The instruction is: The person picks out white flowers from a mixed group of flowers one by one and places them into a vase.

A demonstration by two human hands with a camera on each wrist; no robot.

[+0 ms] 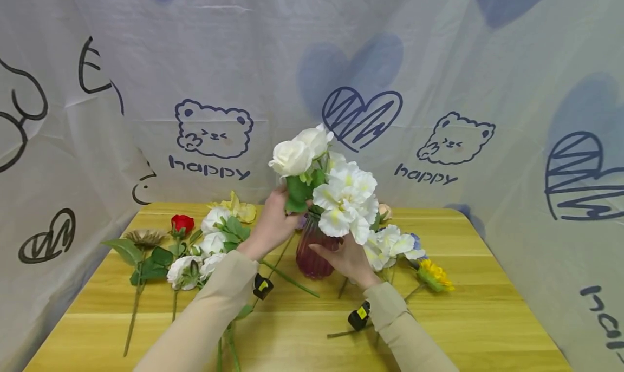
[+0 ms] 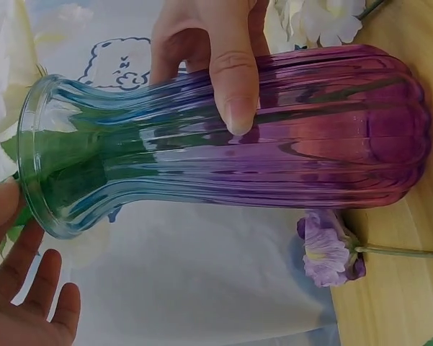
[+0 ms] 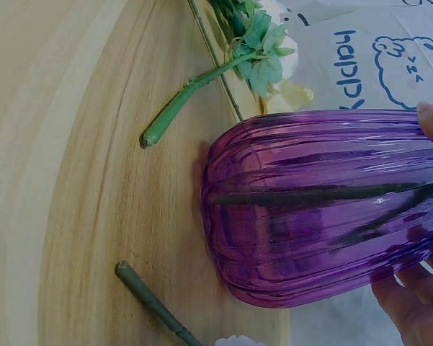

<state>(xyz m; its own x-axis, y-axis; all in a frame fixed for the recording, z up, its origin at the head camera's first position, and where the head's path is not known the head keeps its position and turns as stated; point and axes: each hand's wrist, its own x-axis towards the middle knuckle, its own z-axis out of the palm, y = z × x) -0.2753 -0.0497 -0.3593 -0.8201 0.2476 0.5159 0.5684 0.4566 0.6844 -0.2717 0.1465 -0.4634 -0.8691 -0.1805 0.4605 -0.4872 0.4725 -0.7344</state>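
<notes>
A ribbed glass vase (image 1: 314, 253), blue-green at the neck and magenta-purple below, is near the table's middle. My right hand (image 1: 348, 261) grips its body; in the left wrist view the right thumb (image 2: 234, 86) lies across the glass. White roses (image 1: 292, 156) and a large white ruffled bloom (image 1: 346, 198) rise from the mouth, and dark stems (image 3: 310, 194) show inside the glass. At the rim, my left hand (image 1: 273, 223) pinches a stem among green leaves, its contact partly hidden; its other fingers (image 2: 47, 288) are loosely bent beside the neck.
Left of the vase lie a red rose (image 1: 182, 224), a brown flower (image 1: 144, 237), white blooms (image 1: 184, 272) and a yellow flower (image 1: 239, 208). A purple flower (image 2: 328, 249) lies beside the vase. To the right are white blooms (image 1: 390, 246) and a sunflower (image 1: 435, 276). Patterned cloth hangs behind.
</notes>
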